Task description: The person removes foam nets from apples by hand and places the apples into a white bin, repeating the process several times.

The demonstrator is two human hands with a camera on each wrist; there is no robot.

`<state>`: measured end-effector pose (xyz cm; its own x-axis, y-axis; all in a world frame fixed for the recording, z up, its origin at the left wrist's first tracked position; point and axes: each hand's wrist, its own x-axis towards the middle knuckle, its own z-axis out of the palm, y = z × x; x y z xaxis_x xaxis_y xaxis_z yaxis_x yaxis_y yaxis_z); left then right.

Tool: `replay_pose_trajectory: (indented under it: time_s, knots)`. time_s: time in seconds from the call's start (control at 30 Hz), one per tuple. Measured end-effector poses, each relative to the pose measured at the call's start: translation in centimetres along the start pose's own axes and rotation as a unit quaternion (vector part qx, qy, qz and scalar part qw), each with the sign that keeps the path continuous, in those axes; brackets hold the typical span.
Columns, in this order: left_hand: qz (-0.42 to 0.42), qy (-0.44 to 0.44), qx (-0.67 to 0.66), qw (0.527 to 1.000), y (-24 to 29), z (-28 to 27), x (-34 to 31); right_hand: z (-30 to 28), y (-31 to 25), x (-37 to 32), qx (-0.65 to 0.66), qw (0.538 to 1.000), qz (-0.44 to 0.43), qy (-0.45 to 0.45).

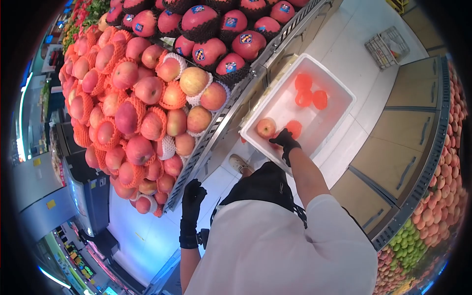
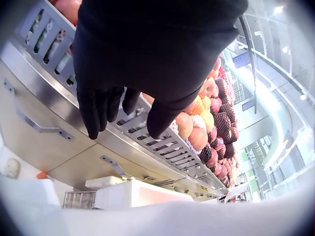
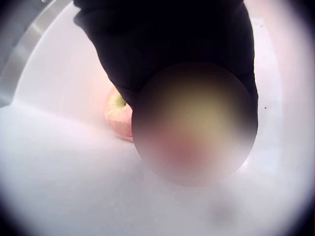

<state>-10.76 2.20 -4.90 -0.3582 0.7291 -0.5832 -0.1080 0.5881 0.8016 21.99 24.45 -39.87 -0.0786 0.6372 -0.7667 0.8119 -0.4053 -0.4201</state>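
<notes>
Apples [image 1: 149, 90] pack the display, at least one in the white tub [image 1: 279, 106]; your left hand [image 1: 193, 195] hangs relaxed, empty; your right hand's [image 1: 285, 140] grasp is unclear.

The apple [image 1: 266, 127] is red and yellow, the nets [image 1: 304, 98] orange-red, the bin [image 1: 330, 76] white, the gloves [image 1: 192, 201] black.

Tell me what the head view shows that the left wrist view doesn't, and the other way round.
Only the head view: the right hand inside the white bin, the loose apple and red nets in there, and the green fruit.
Only the left wrist view: hanging signs and round ceiling lights.
Both: the left hand, the piled apples and the bin.
</notes>
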Motion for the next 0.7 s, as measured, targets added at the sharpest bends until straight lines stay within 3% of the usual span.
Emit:
replay_pose_trajectory:
  time_s: [0.07, 0.17, 0.23, 0.3, 0.37, 0.47, 0.57, 0.67, 0.7]
  knots:
    - [0.0, 0.0, 0.001, 1.0, -0.1, -0.1, 0.2, -0.4, 0.1, -0.1, 0.024, 0.999, -0.022, -0.013]
    - [0.0, 0.003, 0.008, 1.0, 0.2, -0.1, 0.5, -4.6, -1.8, -4.2, 0.183, 0.978, 0.005, -0.098]
    - [0.009, -0.005, 0.008, 1.0, -0.1, -0.4, 0.9, -7.8, -4.6, -9.6, 0.286, 0.955, 0.057, -0.052]
    - [0.024, -0.012, 0.015, 1.0, -0.1, -0.7, 1.2, -8.4, -4.9, -10.9, 0.338, 0.937, 0.074, -0.038]
    - [0.045, -0.016, 0.028, 0.998, 0.1, -0.9, 1.7, -8.7, -3.2, -10.2, 0.341, 0.937, 0.058, -0.055]
    - [0.065, -0.019, 0.034, 0.997, -0.1, -1.1, 2.3, -10.1, -2.7, -11.5, 0.442, 0.889, -0.033, -0.117]
    - [0.075, -0.02, 0.04, 0.996, 0.2, -1.4, 2.6, -12.4, -7.7, -17.0, 0.331, 0.931, -0.104, -0.113]
    - [0.093, -0.022, 0.064, 0.993, 0.6, -2.1, 2.7, -12.1, -11.6, -21.7, 0.335, 0.931, -0.081, -0.121]
    - [0.092, -0.023, 0.046, 0.994, 0.3, -2.4, 2.6, -11.5, -12.0, -22.0, 0.244, 0.954, -0.117, -0.132]
